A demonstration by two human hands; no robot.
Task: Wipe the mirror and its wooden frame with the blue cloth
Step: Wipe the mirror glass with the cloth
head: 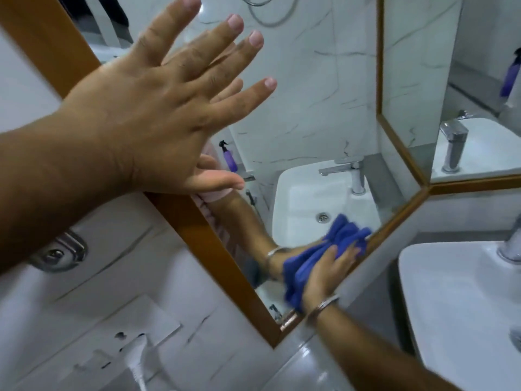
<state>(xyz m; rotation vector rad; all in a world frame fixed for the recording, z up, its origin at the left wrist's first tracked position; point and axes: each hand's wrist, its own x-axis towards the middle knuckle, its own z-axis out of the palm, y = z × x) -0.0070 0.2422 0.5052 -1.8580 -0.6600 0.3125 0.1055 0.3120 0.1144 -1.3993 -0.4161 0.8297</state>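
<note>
The mirror point(310, 108) fills the upper middle of the view, tilted, inside a brown wooden frame point(197, 238). My left hand point(158, 108) lies flat on the glass near the frame's left side, fingers spread, holding nothing. My right hand point(327, 275) presses the crumpled blue cloth point(313, 261) against the glass at the mirror's lower edge, close to the bottom frame rail. A metal bangle sits on that wrist. The glass reflects the hand, the cloth and a washbasin.
A second framed mirror panel point(423, 66) joins at the right. A white washbasin point(451, 306) with a chrome tap point(511, 244) stands at lower right. On the tiled wall at left are a metal hook point(60, 252) and a white plug point(138, 359) in a socket.
</note>
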